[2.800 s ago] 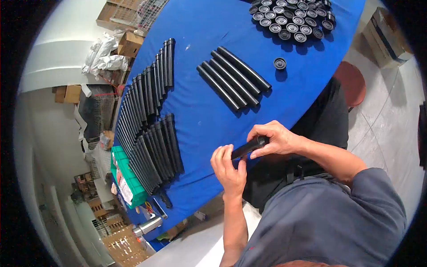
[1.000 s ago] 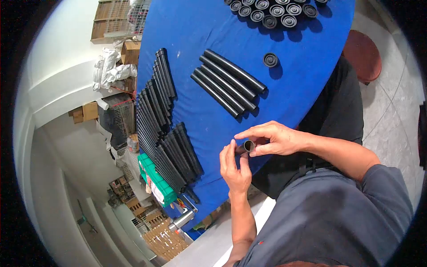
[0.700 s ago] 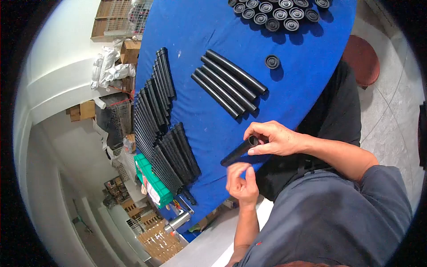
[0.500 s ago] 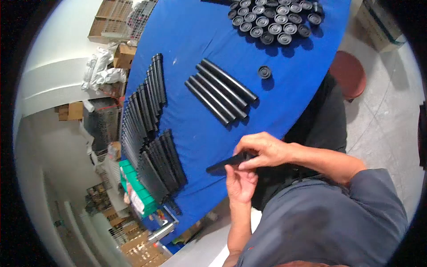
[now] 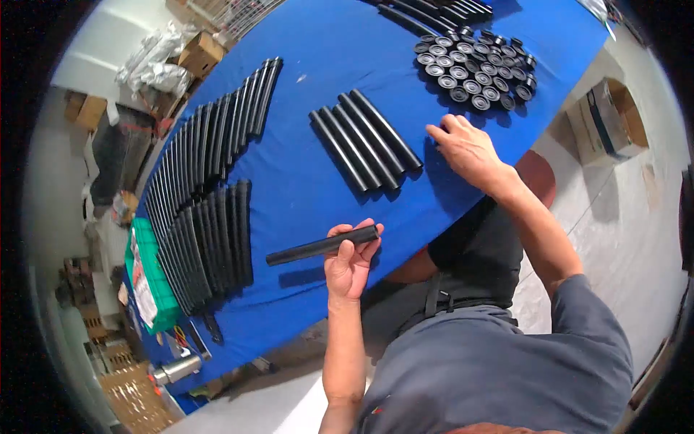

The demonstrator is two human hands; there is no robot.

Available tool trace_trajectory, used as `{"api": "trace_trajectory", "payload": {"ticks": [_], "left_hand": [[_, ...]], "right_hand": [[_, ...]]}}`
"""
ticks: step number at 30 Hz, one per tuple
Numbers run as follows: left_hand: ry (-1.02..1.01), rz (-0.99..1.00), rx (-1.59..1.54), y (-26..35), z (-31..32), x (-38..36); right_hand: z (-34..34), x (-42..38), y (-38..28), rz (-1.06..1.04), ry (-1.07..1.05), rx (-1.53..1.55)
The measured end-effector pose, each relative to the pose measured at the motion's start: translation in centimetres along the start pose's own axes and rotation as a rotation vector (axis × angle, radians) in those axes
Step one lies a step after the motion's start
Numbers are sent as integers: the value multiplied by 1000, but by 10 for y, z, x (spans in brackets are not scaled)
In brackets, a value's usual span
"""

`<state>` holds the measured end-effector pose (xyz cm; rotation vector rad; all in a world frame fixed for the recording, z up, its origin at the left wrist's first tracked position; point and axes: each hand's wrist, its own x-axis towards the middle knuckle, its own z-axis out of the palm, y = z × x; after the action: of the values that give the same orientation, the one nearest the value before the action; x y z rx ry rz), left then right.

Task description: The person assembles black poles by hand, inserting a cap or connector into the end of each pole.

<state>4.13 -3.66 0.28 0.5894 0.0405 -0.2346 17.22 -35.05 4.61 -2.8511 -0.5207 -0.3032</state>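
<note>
My left hand (image 5: 348, 269) is closed around a black tube (image 5: 307, 250), near its right end. The tube is held above the blue cloth, nearly level, and casts a shadow there. My right hand (image 5: 468, 153) is at the table's right side, fingers bent and fingertips drawn together; whatever they may pinch is hidden. Just beyond it stands a cluster of round black caps (image 5: 481, 103) with ringed faces. Between the hands and the far side, several black tubes (image 5: 365, 141) lie side by side in a small group.
Two long rows of black tubes (image 5: 210, 145) cover the table's left side. Near its left edge sit a green bin (image 5: 165, 300) and a metal cylinder (image 5: 177, 370). More tubes (image 5: 412, 18) lie at the far edge. A cardboard box (image 5: 603, 126) and a red stool (image 5: 538, 177) stand right.
My right hand has let go of the tube and reached away toward the caps. My left hand keeps the tube, now further left. The single cap that stood apart is out of sight.
</note>
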Motion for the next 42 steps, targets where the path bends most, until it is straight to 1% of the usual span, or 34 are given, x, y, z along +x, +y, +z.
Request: {"api": "trace_trajectory", "payload": {"ticks": [1, 4, 5, 6, 8, 10, 12, 14, 17, 20, 23, 26, 29, 31, 38, 41, 42], "left_hand": [[4, 10, -6, 0, 2, -1], [39, 48, -23, -5, 7, -3], [46, 60, -19, -5, 7, -2], [53, 65, -13, -6, 7, -1], [53, 67, -30, -5, 9, 0], [53, 62, -20, -5, 8, 1], [68, 90, -9, -7, 11, 3], [96, 124, 13, -8, 13, 2], [116, 115, 7, -6, 16, 1], [146, 112, 50, -7, 19, 0], [168, 122, 102, -9, 20, -1], [215, 76, 153, -6, 22, -4], [249, 101, 207, -7, 27, -5], [255, 102, 176, -7, 32, -3], [258, 97, 194, -7, 34, -2], [240, 92, 232, -7, 30, -2], [228, 78, 234, -5, 29, -1]], "right_hand": [[3, 0, 3, -11, -69, -14], [-9, -20, -6, -8, 84, 219], [-21, -27, -21, -7, 86, 373], [-29, -33, -39, 54, -32, 523], [-22, -51, -68, 113, -147, 1047], [-4, -60, -90, 282, -371, 1413], [18, -64, -106, 267, -377, 1555], [20, -62, -117, 290, -374, 1608], [29, -60, -121, 225, -284, 1677], [28, -62, -120, 233, -284, 1619], [24, -62, -119, 168, -230, 1582], [26, -63, -113, 27, -219, 1286], [25, -62, -118, 11, -131, 1290], [29, -62, -119, 14, -116, 1329], [28, -63, -119, 22, -134, 1293], [33, -64, -121, 11, -96, 1341], [31, -64, -122, 67, -127, 1372]]}}
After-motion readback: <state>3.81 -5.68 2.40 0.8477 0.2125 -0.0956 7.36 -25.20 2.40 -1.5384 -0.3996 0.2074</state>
